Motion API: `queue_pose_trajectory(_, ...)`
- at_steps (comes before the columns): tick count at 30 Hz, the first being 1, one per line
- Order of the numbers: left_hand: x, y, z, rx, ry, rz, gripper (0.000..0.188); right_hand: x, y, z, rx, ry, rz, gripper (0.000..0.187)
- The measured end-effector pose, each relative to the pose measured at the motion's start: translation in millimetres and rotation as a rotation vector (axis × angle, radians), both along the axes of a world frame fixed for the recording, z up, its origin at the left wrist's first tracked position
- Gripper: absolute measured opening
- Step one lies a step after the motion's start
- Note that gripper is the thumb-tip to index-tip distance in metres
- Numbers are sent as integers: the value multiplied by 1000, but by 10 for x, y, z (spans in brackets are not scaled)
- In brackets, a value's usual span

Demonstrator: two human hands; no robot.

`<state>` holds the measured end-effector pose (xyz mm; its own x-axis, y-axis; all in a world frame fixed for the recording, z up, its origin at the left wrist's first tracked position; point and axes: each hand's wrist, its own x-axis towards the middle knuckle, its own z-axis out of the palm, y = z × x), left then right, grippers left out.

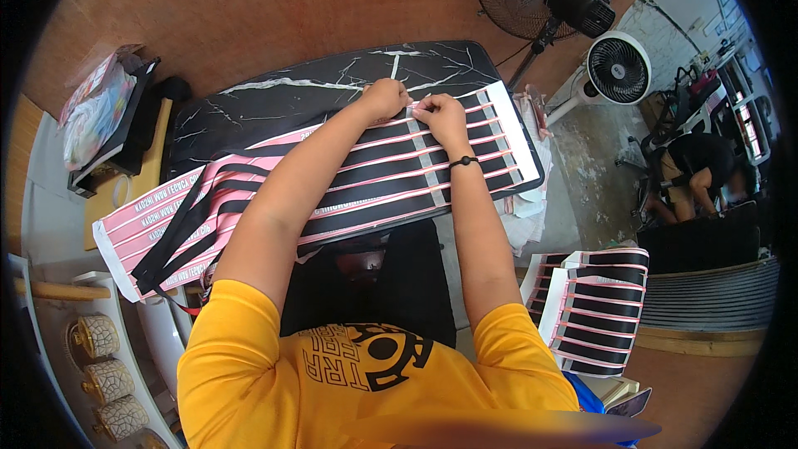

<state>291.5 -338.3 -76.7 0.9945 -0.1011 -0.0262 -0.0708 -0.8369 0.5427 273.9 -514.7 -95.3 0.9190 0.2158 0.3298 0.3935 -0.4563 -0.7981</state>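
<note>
A long sheet (357,175) lies across the black marble-patterned table, with black bands between thin pink-and-white lines and a printed pink part at its left. Grey strips (428,175) cross the bands near its right end. At the sheet's far edge, my left hand (386,101) is closed, with fingertips pinched together. Right beside it, my right hand (443,120) pinches at the top of a grey strip; a small pale bit shows between the two hands, too small to name. Loose black straps (195,224) lie over the pink part.
A standing fan (573,0) and a white fan (619,68) stand at the back right. Another banded sheet (594,312) hangs folded at my right. White shelves with patterned jars (108,382) are at lower left. A person (702,170) sits low at far right.
</note>
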Motion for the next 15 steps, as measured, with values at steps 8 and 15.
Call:
queue_pose_trajectory(8,-312,119,114,-6,-261,-199,17,-26,-51,0,-10,73,14,21)
queue_pose_trajectory(15,-212,31,289,531,-479,-373,8,-124,-13,-27,-62,-136,30,72)
